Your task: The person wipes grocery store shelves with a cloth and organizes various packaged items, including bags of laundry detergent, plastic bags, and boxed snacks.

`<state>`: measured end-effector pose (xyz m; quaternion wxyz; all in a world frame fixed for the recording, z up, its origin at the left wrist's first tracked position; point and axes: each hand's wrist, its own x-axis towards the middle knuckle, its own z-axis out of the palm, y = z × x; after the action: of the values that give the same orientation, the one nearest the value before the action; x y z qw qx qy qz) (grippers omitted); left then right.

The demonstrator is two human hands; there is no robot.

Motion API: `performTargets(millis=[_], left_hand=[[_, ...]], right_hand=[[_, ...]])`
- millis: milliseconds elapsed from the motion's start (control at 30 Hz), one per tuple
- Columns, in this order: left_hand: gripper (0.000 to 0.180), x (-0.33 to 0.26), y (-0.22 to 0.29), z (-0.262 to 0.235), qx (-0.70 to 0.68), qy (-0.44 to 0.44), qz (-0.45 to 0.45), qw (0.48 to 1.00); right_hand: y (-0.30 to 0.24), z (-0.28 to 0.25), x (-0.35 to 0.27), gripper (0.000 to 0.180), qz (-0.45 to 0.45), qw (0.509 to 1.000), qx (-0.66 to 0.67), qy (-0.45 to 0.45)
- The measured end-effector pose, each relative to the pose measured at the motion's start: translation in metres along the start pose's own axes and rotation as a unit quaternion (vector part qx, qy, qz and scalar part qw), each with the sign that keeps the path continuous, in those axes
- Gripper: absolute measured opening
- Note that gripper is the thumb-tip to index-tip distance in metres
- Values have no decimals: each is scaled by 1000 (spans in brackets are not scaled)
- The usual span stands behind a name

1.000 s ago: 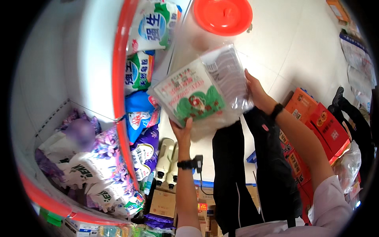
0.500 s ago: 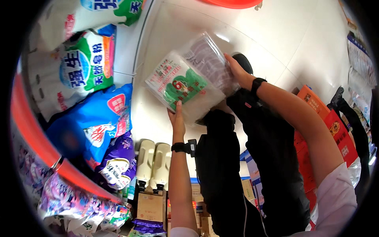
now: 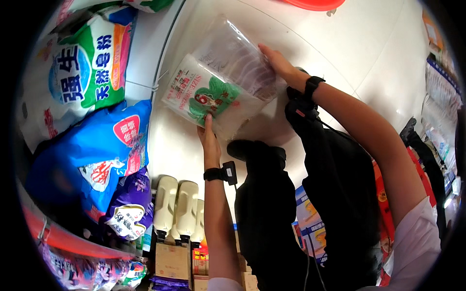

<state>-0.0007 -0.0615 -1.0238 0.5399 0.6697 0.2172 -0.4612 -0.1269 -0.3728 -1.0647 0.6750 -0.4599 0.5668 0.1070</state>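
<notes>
Both hands grip the clear plastic bag (image 3: 221, 85) out over the floor, left hand (image 3: 208, 138) underneath, right hand (image 3: 276, 63) at its far end; that slippery film could slide free

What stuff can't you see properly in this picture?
- Clear packet, head view: what is inside is blurred by glare on the plastic.
- Left hand: its fingertips are hidden behind the packet.
- Right hand: its fingers are hidden by the packet.
- Red lid: cut off by the top edge.
- White bottles: caps hidden behind the cardboard boxes.
</notes>
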Motion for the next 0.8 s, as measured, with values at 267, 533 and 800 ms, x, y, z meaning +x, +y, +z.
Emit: performTargets(millis=[267,533,800], left_hand=[[80,-34,44,-23,48,33,-76,995],[50,-157,115,-77,192,64,-66,977],[37,-383,275,-25,239,-80,132,959]], right_hand=[[-34,29,-43,70,-2,911,-401,-96],[-98,12,-166,36,-173,843,-509,-17],[-172,-76,-330,32,-207,843,-494,45]])
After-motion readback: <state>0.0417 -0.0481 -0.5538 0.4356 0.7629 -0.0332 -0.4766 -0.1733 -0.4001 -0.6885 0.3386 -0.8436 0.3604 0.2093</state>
